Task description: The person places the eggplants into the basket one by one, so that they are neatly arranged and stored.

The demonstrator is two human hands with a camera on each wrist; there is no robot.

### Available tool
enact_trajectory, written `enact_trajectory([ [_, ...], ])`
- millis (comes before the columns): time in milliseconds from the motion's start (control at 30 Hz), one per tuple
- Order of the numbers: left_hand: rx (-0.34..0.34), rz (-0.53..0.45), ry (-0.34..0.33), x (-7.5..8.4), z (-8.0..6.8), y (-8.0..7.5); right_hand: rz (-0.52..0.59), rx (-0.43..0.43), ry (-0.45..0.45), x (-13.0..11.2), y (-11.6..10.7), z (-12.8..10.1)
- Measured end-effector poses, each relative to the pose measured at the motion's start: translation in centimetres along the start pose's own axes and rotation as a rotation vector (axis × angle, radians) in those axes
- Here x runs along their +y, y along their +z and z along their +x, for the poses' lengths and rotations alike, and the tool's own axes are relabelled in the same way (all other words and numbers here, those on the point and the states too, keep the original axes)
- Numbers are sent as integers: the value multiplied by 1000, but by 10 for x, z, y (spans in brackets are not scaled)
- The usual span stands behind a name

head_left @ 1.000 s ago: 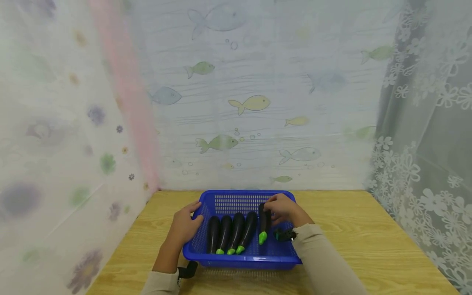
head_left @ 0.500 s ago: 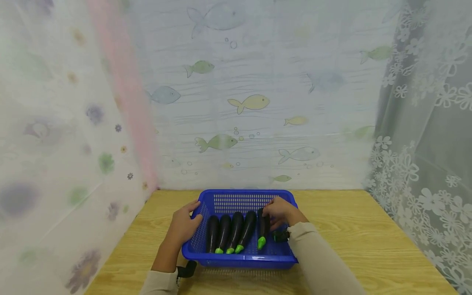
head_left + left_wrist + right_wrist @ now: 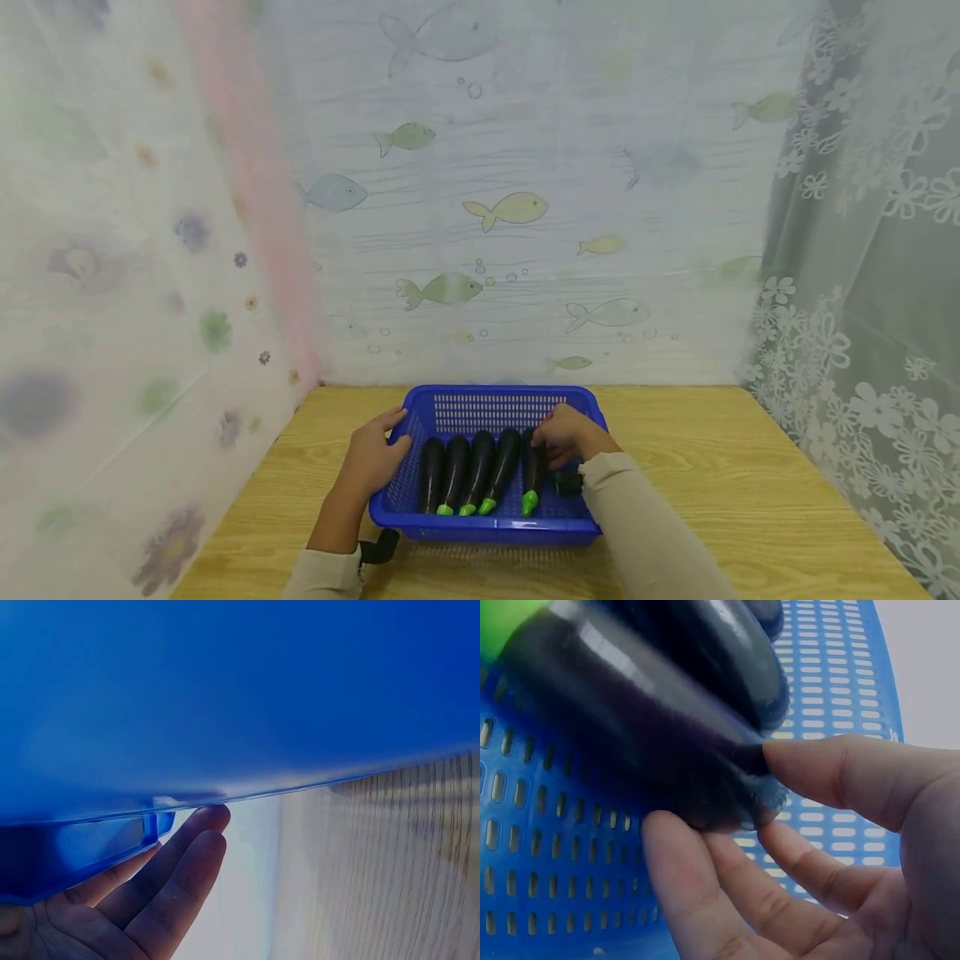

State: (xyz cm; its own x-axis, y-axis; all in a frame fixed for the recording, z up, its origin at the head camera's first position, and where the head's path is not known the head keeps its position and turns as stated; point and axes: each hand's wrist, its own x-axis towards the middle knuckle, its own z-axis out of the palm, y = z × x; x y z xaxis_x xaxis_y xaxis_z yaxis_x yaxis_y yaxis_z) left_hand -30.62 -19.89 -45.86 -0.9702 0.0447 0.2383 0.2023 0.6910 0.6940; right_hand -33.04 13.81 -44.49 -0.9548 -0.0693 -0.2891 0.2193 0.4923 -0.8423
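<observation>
A blue slotted basket point(image 3: 570, 527) sits on the wooden table point(image 3: 712, 483). Several dark purple eggplants point(image 3: 467, 471) with green stems lie side by side in it. My right hand point(image 3: 564, 433) pinches the far end of the rightmost eggplant point(image 3: 533, 477). In the right wrist view my right hand point(image 3: 712, 795) has thumb and fingers closed round that eggplant point(image 3: 630, 735), just above the basket floor point(image 3: 840, 675). My left hand point(image 3: 375, 454) rests against the basket's left wall, thumb on the rim. The left wrist view shows the fingers of my left hand point(image 3: 165, 877) lying straight under the basket's rim point(image 3: 225, 690).
Patterned curtains point(image 3: 487, 208) close in the table at the back and on both sides. Bare wood point(image 3: 750, 467) lies to the right of the basket, and a narrower strip point(image 3: 300, 483) to its left. The table's near edge is just below the basket.
My right hand has brought the rightmost eggplant slightly left and down, closer to the row. My left hand has stayed on the basket's left wall.
</observation>
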Motion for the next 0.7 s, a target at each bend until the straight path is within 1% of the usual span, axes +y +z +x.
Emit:
enact_trajectory([
  [233,0,4,3,0,0,0,-9,1,-7,-1,1,-1],
  [533,3,5,17,-1,2,1,35,5,12,1,1,3],
  [700,-2,6,14,-3,2,2,34,5,13,2,1,2],
])
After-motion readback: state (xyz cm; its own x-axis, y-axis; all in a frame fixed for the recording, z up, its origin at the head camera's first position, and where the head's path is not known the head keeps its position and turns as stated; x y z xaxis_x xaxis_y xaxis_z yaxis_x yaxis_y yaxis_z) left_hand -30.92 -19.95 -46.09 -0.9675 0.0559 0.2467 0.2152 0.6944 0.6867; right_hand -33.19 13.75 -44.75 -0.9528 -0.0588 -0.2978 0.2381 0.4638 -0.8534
